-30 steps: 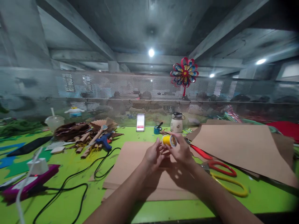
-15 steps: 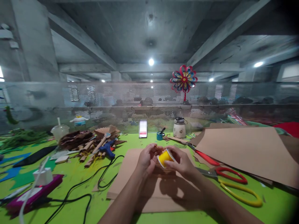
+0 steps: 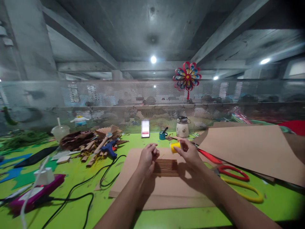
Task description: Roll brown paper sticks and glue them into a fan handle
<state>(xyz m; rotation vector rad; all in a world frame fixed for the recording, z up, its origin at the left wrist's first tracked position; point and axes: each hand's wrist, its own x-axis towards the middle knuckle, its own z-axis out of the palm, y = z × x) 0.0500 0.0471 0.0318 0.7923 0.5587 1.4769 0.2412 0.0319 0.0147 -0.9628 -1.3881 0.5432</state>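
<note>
My right hand (image 3: 190, 154) grips a spool of yellow thread (image 3: 175, 147) between thumb and fingers, raised above the paper. To its left, my left hand (image 3: 148, 159) is closed in a pinch, with a wisp of yellow thread (image 3: 162, 156) showing beside its fingertips. Between the hands lies a pleated stack of brown paper (image 3: 166, 167), its folds edge-on and its left end close against my left hand. Beneath it are large flat sheets of brown kraft paper (image 3: 133, 184).
Scissors with red and yellow handles (image 3: 245, 187) lie by my right forearm, near more kraft paper (image 3: 240, 149). Leftward are a blue glue gun (image 3: 109, 149), black cables (image 3: 78, 187) and a purple power strip (image 3: 35, 194). A phone (image 3: 145, 128) and flask (image 3: 182, 127) stand behind.
My hands have moved apart. The spool has gone up and to the right in my right hand, uncovering the pleated paper. My left hand has curled its fingers more tightly.
</note>
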